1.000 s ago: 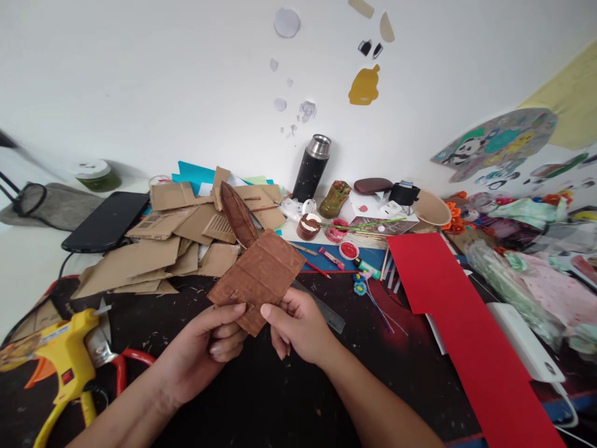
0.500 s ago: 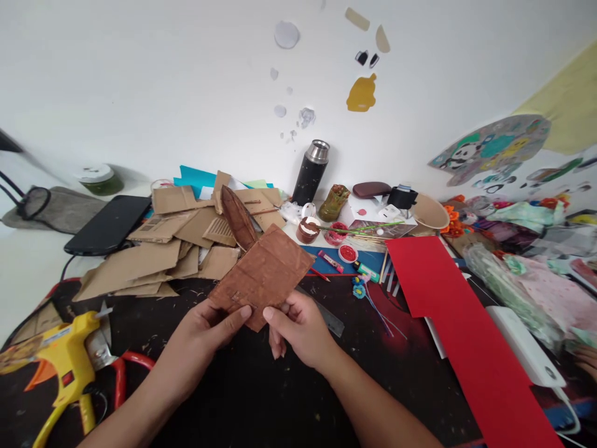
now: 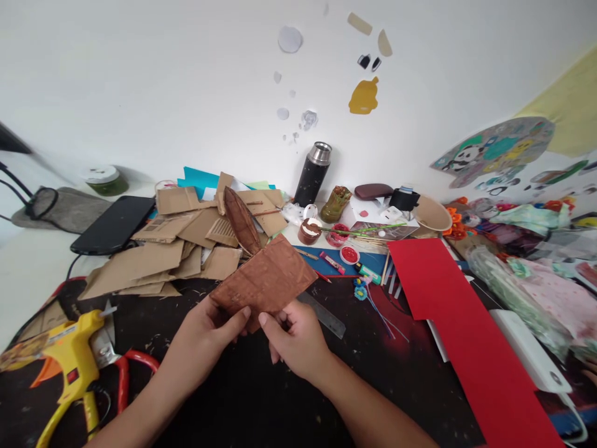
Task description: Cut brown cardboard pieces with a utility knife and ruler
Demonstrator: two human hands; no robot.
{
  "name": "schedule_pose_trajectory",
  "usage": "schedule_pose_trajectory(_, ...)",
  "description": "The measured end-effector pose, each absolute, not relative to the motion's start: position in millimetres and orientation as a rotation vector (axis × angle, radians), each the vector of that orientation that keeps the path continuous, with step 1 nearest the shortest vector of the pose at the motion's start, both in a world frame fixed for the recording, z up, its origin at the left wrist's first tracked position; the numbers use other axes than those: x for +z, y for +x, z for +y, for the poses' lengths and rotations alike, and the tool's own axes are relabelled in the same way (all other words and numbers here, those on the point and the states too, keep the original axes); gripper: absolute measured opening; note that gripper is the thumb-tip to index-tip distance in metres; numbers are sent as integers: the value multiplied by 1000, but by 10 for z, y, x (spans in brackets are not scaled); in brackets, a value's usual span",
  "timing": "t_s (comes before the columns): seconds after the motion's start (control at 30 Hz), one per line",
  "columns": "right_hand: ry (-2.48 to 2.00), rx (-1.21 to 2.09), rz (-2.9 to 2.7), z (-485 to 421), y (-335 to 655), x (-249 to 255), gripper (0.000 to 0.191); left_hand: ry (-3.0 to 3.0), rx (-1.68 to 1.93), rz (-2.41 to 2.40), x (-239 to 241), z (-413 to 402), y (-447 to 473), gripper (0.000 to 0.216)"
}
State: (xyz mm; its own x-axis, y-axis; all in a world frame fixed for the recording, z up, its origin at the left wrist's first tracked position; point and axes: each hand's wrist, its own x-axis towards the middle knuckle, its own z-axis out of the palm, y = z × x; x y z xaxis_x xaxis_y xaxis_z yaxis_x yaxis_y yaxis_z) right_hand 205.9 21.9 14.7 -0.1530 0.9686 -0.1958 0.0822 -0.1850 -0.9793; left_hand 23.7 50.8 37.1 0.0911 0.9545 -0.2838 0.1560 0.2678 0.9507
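A creased brown sheet (image 3: 268,274), painted and roughly rectangular, is held up over the dark table in both hands. My left hand (image 3: 212,330) pinches its lower left edge, thumb on top. At the bottom corner my right hand (image 3: 296,333) grips it between thumb and curled fingers. Just behind the sheet, a brown leaf-shaped piece (image 3: 241,221) leans against the cardboard pile; whether the two are joined is hidden. Under the right side of the sheet lies a grey ruler (image 3: 329,317).
Cardboard scraps (image 3: 140,264) pile at the back left. A yellow glue gun (image 3: 77,354) and red-handled scissors (image 3: 124,376) lie front left. A black thermos (image 3: 312,177) stands by the wall, near an open brown paint pot (image 3: 309,231). Red card (image 3: 459,336) covers the right.
The brown sheet has tilted back and looks flatter, its top corner lower in the view. Both hands keep their hold on it. The whole scene has shifted slightly right.
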Motion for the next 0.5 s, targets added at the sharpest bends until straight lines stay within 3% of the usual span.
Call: schedule_pose_trajectory(0.5, -1289, 1473, -1225, 234, 2055, 166, 23, 1055, 879, 1256, 335, 507, 274, 45)
